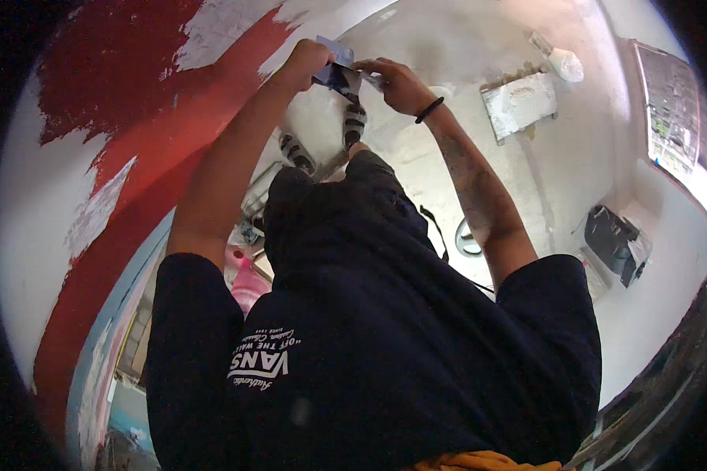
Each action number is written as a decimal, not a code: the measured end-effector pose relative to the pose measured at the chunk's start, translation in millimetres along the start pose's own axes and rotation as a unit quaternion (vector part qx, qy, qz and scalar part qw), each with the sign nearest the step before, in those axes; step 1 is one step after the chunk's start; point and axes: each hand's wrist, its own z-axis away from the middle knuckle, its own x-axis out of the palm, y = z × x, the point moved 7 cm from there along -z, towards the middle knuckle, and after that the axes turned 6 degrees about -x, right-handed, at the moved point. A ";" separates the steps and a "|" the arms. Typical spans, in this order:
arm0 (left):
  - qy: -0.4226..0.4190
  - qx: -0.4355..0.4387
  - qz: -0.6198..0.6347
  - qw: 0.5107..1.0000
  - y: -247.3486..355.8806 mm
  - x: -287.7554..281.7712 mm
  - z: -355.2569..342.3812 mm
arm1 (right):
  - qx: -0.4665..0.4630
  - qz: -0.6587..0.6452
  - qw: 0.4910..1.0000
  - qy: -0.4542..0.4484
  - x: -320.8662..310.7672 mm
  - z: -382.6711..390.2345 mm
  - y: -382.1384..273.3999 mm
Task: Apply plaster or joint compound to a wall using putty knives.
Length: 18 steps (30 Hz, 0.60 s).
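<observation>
Up near the top of the view, my left hand [309, 64] is closed around a broad, flat grey-blue metal blade [337, 52] that looks like a putty knife. My right hand [401, 86] meets it from the right, its fingers pinched on a smaller pale flat piece [375, 80] mostly covered by the fingers. The two pieces are close together; whether they touch, I cannot tell. The wall [157, 118] beside my left hand is red with rough white patches. Both my arms are stretched out ahead.
My feet in striped sandals [354, 125] stand on the pale floor. A white-smeared board [520, 104] lies at the right, with a rounded white object [565, 66] behind it. Farther right are a black box-like object [611, 242] and a window [672, 106]. Something pink [248, 287] is low at the left.
</observation>
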 end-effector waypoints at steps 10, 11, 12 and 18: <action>0.043 -0.090 -0.171 0.980 -12.7 3.7 -71.0 | 0.091 -0.254 0.961 0.061 37.7 30.4 37.5; 0.077 -0.074 -0.190 0.976 -4.5 3.5 -73.0 | 0.119 -0.326 0.938 -0.003 45.5 36.4 36.7; 0.071 -0.073 -0.197 0.975 -3.2 6.9 -72.8 | 0.143 -0.395 0.905 -0.067 54.8 44.2 32.2; 0.133 0.285 -0.414 0.854 0.6 -37.9 -46.3 | 0.172 -0.696 0.695 0.052 53.6 58.4 43.0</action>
